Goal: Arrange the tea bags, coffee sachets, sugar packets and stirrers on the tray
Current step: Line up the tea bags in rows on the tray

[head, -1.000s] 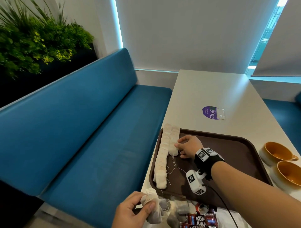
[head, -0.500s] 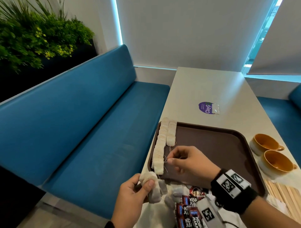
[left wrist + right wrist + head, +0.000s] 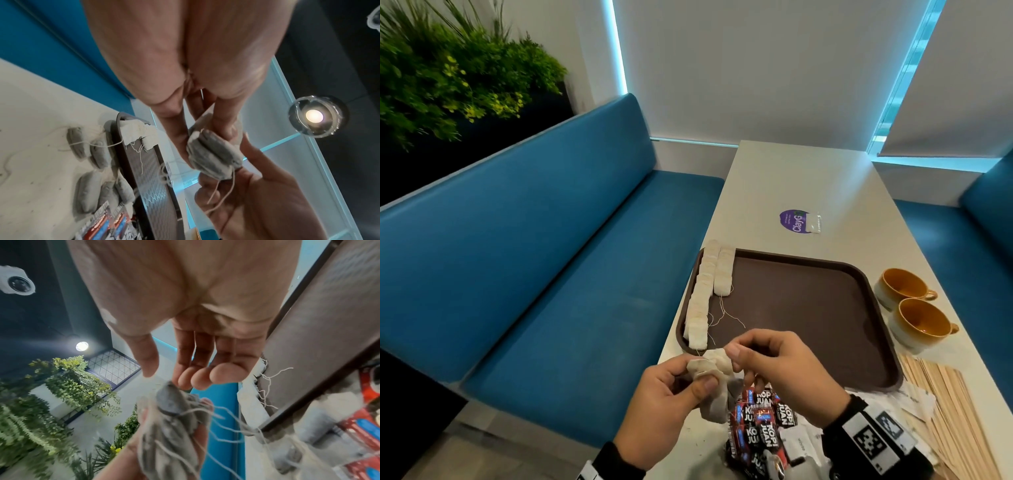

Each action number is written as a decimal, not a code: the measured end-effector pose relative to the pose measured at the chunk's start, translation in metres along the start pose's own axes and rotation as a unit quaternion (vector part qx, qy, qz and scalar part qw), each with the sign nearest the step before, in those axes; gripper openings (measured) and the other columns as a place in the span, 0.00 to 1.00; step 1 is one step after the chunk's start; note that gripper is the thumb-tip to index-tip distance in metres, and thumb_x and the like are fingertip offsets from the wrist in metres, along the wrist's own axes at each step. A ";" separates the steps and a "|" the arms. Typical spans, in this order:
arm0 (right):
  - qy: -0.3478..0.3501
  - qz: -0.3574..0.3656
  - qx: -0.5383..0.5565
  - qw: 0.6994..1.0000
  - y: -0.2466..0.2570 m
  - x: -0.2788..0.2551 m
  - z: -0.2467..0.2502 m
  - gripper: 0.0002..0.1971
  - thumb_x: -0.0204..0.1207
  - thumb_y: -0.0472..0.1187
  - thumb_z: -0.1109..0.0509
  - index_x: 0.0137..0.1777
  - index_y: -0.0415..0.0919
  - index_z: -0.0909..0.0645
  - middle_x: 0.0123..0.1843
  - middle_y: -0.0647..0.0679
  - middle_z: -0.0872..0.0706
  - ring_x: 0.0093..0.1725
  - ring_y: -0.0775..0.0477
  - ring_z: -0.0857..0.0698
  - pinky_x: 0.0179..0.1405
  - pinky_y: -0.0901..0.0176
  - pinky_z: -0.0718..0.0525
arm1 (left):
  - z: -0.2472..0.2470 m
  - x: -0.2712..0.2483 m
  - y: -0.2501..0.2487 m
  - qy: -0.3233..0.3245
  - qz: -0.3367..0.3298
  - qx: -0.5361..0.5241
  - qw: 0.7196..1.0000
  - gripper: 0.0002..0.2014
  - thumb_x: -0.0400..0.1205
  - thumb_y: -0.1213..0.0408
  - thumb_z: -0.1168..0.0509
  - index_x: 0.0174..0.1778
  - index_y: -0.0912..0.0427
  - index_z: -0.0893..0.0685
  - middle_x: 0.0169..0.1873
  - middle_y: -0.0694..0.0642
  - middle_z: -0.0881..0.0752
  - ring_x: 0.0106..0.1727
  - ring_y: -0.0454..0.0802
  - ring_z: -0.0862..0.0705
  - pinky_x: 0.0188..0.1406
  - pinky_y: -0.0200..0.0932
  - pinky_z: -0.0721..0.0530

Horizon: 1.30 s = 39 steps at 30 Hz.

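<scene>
Two rows of pale, soft paper tea bags [image 3: 703, 296] lie along the left edge of the dark brown rectangular plastic tray [image 3: 825, 308], a long row by the rim and a shorter one just inside it, with their thin strings trailing onto the tray floor; the rest of the tray floor is bare. Just before the tray's near rim, the left hand [image 3: 664, 411] grips a small bunch of greyish tea bags [image 3: 714, 387] between curled fingers and thumb, strings dangling from it. The right hand [image 3: 784, 373] meets that bunch from the other side, its thumb and forefinger closing on the topmost bag while the other fingers stay loosely bent. Beneath the hands, on the off-white table [image 3: 791, 178], sit a heap of red-and-black coffee sachets [image 3: 760, 421], some loose tea bags [image 3: 98, 152] and white paper sugar packets [image 3: 914, 401]. A fan of flat wooden stirrers [image 3: 955, 404] lies to the right of the tray's near corner. Beyond them stand two empty orange-lined ceramic cups [image 3: 914, 308], side by side next to the tray's right rim.
</scene>
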State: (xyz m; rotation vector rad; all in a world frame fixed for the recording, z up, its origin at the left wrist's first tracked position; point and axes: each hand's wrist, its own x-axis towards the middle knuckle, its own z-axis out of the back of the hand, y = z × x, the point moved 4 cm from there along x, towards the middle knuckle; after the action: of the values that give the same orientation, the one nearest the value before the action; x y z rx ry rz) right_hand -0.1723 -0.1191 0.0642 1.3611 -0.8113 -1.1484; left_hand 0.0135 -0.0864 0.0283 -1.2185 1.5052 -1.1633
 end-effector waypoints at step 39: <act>-0.217 -0.034 0.090 0.971 -0.024 0.129 0.064 0.05 0.83 0.34 0.26 0.51 0.30 0.14 0.43 0.36 0.09 0.36 0.43 0.10 0.42 0.47 0.07 | 0.043 0.022 0.034 -0.076 0.050 0.071 0.993 0.15 0.67 0.49 0.20 0.44 0.54 0.06 0.41 0.63 0.07 0.49 0.67 0.09 0.60 0.72 0.14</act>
State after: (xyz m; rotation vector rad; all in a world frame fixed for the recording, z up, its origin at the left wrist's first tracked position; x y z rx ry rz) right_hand -0.1992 -0.2566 0.0244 1.3089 -1.2139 -1.4833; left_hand 0.0455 -0.1116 -0.0150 -1.0988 1.3315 -1.0677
